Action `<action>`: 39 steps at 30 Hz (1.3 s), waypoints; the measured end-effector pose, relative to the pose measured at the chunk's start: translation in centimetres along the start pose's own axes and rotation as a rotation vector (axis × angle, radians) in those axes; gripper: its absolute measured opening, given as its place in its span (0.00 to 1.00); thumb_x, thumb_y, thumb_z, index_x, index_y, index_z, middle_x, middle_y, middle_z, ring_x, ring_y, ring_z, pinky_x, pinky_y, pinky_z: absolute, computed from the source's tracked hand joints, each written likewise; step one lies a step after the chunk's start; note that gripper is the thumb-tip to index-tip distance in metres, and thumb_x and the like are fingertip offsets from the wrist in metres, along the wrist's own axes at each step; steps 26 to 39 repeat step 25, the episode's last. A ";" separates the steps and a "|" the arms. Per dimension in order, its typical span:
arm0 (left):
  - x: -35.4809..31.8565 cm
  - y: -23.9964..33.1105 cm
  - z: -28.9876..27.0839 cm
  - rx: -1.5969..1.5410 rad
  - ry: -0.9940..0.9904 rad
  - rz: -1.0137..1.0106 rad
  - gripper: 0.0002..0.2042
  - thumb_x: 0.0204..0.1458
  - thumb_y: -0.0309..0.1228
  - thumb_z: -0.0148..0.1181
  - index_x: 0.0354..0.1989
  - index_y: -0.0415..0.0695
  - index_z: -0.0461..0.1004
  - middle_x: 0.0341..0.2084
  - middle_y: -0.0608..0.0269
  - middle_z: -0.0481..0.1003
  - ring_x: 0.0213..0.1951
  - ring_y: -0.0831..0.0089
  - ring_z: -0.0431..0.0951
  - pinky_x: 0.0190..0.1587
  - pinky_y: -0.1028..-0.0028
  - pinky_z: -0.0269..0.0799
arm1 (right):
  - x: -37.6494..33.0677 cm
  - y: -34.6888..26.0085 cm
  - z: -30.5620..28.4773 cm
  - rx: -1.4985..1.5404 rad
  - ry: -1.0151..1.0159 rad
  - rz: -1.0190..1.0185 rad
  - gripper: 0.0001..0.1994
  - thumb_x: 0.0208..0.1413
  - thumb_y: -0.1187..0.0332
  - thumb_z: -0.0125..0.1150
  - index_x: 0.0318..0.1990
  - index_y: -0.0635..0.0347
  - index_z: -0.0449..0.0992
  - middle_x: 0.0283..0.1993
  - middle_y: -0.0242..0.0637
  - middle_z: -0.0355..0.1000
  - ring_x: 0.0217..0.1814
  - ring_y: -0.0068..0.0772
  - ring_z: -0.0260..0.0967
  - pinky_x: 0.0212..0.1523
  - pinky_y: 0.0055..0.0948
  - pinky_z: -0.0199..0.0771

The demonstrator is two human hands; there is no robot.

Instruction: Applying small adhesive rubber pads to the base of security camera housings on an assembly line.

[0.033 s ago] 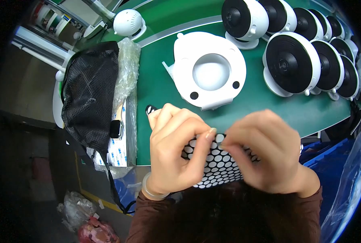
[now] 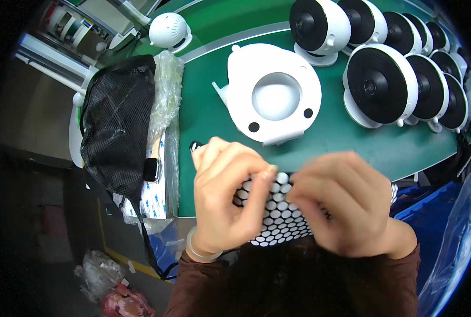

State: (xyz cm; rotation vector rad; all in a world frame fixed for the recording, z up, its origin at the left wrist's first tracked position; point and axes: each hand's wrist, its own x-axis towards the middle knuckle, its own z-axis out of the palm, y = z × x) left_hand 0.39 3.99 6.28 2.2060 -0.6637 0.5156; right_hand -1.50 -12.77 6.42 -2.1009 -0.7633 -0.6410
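Observation:
My left hand point(image 2: 222, 195) is closed on a black sheet of round white stick-on dots point(image 2: 284, 219), its thumb and forefinger pinching the top edge. Against the same sheet, close to the left fingertips, the fingers of my right hand point(image 2: 346, 203) are pressed together. That hand is blurred, and what sits between its fingertips is too small to make out. Both hands cover parts of the sheet. Beyond them on the green table point(image 2: 206, 113) lies a white rounded housing point(image 2: 241, 100) with a large round recess and two black round pads on its near side.
Several white devices with black round fronts point(image 2: 380, 84) stand in rows at the right. A black mesh bag point(image 2: 116, 121), bubble wrap point(image 2: 167, 84) and a watch point(image 2: 151, 169) lie along the left. Another white device point(image 2: 167, 30) stands at the back. Blue bins point(image 2: 431, 208) are at the lower right.
The sheet has tilted slightly and shifted a little left in my left hand. My right fingertips have moved slightly down along it. The housing stays in place.

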 end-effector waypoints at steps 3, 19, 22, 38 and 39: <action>-1.2 -1.7 0.5 0.046 0.165 -0.148 0.02 0.41 0.23 0.56 0.21 0.40 0.70 0.29 0.57 0.69 0.26 0.70 0.63 0.34 0.74 0.54 | 1.7 0.8 -0.8 0.032 0.119 0.016 0.07 0.36 0.81 0.59 0.28 0.64 0.73 0.33 0.39 0.72 0.37 0.31 0.70 0.36 0.26 0.70; 0.1 -2.3 1.2 -0.052 0.163 -0.065 0.02 0.42 0.22 0.55 0.21 0.39 0.69 0.22 0.61 0.68 0.25 0.69 0.64 0.34 0.73 0.52 | 5.7 5.8 0.2 0.159 0.115 0.350 0.08 0.51 0.70 0.55 0.32 0.67 0.74 0.28 0.31 0.71 0.30 0.16 0.68 0.30 0.13 0.68; 0.1 -2.4 1.3 -0.079 0.163 -0.064 0.02 0.42 0.22 0.55 0.22 0.39 0.69 0.22 0.61 0.69 0.25 0.68 0.64 0.34 0.73 0.52 | 5.9 5.8 0.0 0.181 0.100 0.353 0.08 0.51 0.70 0.55 0.32 0.67 0.73 0.28 0.31 0.71 0.30 0.17 0.68 0.30 0.14 0.69; 0.1 -2.4 1.2 -0.085 0.164 -0.071 0.02 0.42 0.22 0.55 0.22 0.39 0.70 0.22 0.61 0.69 0.25 0.68 0.65 0.35 0.73 0.53 | 5.9 5.8 0.0 0.204 0.091 0.390 0.08 0.51 0.70 0.55 0.32 0.67 0.74 0.28 0.32 0.71 0.30 0.17 0.68 0.31 0.14 0.69; 0.1 -2.4 1.2 -0.085 0.164 -0.071 0.02 0.42 0.22 0.55 0.22 0.39 0.70 0.22 0.61 0.69 0.25 0.68 0.65 0.35 0.73 0.53 | 5.9 5.8 0.0 0.204 0.091 0.390 0.08 0.51 0.70 0.55 0.32 0.67 0.74 0.28 0.32 0.71 0.30 0.17 0.68 0.31 0.14 0.69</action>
